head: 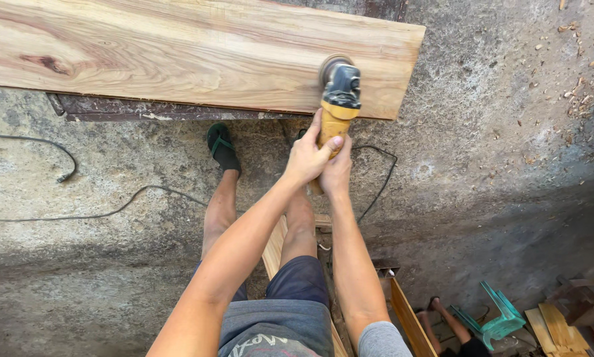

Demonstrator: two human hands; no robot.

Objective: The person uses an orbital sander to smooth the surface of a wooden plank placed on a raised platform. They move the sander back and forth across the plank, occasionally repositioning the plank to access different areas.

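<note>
Fingers (328, 142) of the left hand (305, 160) wrap closed around the yellow body of an angle grinder (338, 106), the thumb pointing up along its left side. Right hand (337, 173) sits just behind and partly under the left one, its fingers also closed on the tool's rear grip, though most of them are hidden by the left hand.

From the head view, the only 1 here, the grinder's dark head and round sanding disc lie beyond the fingertips, resting on a long pale wooden plank (198, 53). The disc touches the plank close to its near long edge and not far from its squared right end; the plank's corner is just to the right of the fingers. To the left of the fingers the plank runs on out of the picture, with a dark knot far along it. It lies on a dark metal frame (145, 109) whose rail shows under the near edge.

Below the hands, bare concrete floor (495, 132) spreads wide to the right. A black cable (376, 178) loops just right of the hands, another trails well off to the left. A sandalled foot (222, 147) stands left of the fingers. Wood offcuts and a green plastic stool (498, 317) lie far behind, to the right.
</note>
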